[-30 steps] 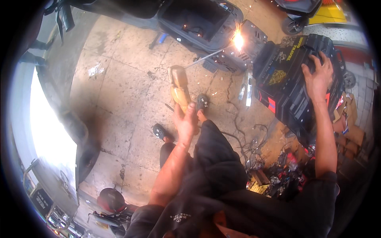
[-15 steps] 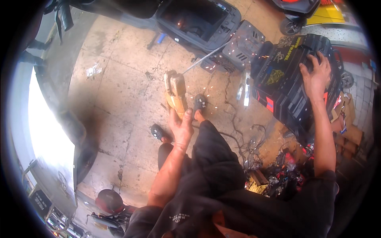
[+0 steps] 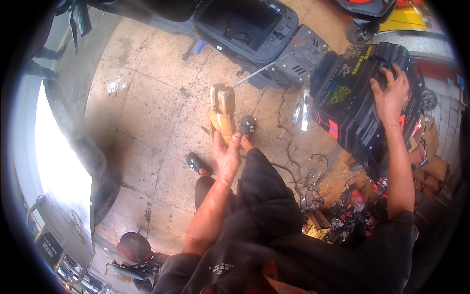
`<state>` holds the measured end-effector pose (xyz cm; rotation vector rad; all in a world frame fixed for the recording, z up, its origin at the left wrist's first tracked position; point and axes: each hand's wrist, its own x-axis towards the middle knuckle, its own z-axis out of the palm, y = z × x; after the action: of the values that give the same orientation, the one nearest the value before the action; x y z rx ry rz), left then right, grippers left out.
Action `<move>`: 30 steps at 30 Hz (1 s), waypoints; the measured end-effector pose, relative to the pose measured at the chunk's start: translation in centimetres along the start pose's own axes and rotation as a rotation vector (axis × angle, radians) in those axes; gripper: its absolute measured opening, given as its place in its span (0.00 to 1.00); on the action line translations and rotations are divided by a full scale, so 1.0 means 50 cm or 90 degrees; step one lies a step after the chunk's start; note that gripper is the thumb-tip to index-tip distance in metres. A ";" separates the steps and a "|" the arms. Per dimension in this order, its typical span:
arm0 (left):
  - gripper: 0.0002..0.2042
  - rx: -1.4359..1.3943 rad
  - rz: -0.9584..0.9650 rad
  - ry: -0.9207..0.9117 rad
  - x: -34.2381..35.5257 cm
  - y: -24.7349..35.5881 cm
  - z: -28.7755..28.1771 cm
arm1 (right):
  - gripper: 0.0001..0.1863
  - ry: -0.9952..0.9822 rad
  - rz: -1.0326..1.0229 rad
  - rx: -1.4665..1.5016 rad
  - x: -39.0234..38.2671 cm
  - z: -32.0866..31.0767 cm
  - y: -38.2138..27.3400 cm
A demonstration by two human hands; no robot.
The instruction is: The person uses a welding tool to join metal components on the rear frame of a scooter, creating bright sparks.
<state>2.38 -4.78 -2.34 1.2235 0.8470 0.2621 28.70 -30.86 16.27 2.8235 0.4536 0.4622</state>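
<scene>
Steadying a Top Case While an Electrode Holder Aims Its Rod at the Rack

Nearest, the left hand [image 3: 227,156] has its fingers wrapped around a tan electrode holder [image 3: 224,121], held out in front of the body above the floor [image 3: 156,122]. The skin is bare, so hot spatter or a slack grip could bring a burn. Below, dark clogs [image 3: 194,161] leave the ankles uncovered, and falling hot bits might land there. A dark cable [image 3: 290,170] snakes beside the right leg; a foot catching it could jerk the whole stance. Past that, stray sparks might set the cardboard [image 3: 435,169] smouldering near the heap of mixed parts [image 3: 347,215].

Farther out, the right hand [image 3: 391,93] rests on the black top case [image 3: 360,100], fingers spread wide, gripping nothing. Uneven pressure might shift the case, if it is loose; its fixing cannot be made out.

Beyond, the thin rod [image 3: 264,69] reaches from the holder to the slotted grey rear rack [image 3: 313,46]. Whether its tip touches the metal cannot be told. With so long a reach, a small wrist wobble could make the tip stick, or wander and scorch the open storage bin [image 3: 290,28] beside the rack.
</scene>
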 end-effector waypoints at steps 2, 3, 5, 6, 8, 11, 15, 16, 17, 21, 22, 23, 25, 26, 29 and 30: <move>0.16 -0.026 -0.059 -0.016 0.000 0.012 -0.002 | 0.20 -0.001 0.004 -0.005 0.001 0.001 -0.001; 0.16 -0.026 -0.059 -0.015 0.001 0.009 -0.003 | 0.20 -0.002 0.007 -0.010 0.002 0.001 -0.002; 0.16 -0.025 -0.043 -0.020 0.003 0.003 -0.003 | 0.20 -0.003 0.006 -0.007 0.002 0.002 -0.002; 0.16 -0.025 -0.043 -0.020 0.004 0.004 -0.002 | 0.21 -0.003 0.006 -0.006 0.001 0.003 -0.002; 0.16 -0.014 -0.030 -0.025 0.005 0.012 0.002 | 0.21 -0.001 0.004 -0.005 0.002 0.004 0.001; 0.16 -0.035 -0.021 -0.025 0.008 -0.002 0.000 | 0.21 -0.001 0.003 -0.007 0.003 0.002 0.000; 0.17 -0.026 -0.027 -0.025 0.011 -0.012 -0.004 | 0.21 0.000 0.003 -0.008 0.002 0.005 0.000; 0.17 -0.025 -0.031 -0.025 0.010 -0.012 -0.005 | 0.21 0.000 0.002 -0.006 0.002 0.007 -0.001; 0.17 -0.025 -0.036 -0.027 0.008 -0.010 -0.003 | 0.21 -0.001 0.000 -0.007 0.002 0.006 0.001; 0.16 -0.066 -0.070 -0.013 0.003 -0.001 0.005 | 0.21 0.007 -0.011 0.003 0.002 0.007 0.008; 0.16 -0.069 -0.059 -0.010 0.006 -0.006 0.004 | 0.21 0.007 -0.012 0.005 0.002 0.007 0.007; 0.16 -0.073 -0.048 -0.007 0.008 -0.009 0.005 | 0.21 0.005 -0.008 0.005 0.002 0.007 0.006; 0.16 -0.110 -0.099 -0.024 0.019 -0.008 -0.003 | 0.21 0.003 -0.005 0.005 0.001 0.005 0.005; 0.16 -0.146 -0.150 -0.041 0.026 -0.007 -0.008 | 0.21 0.000 -0.004 0.006 0.002 0.005 0.004; 0.16 -0.219 -0.207 -0.037 0.036 -0.008 -0.012 | 0.21 -0.002 -0.002 0.004 0.002 0.008 0.005; 0.16 -0.219 -0.208 -0.038 0.031 -0.013 -0.014 | 0.21 0.000 -0.001 0.000 0.002 0.010 0.006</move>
<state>2.81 -3.58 -3.64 0.7562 0.8926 0.0996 29.05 -31.21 15.93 2.8221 0.4563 0.4611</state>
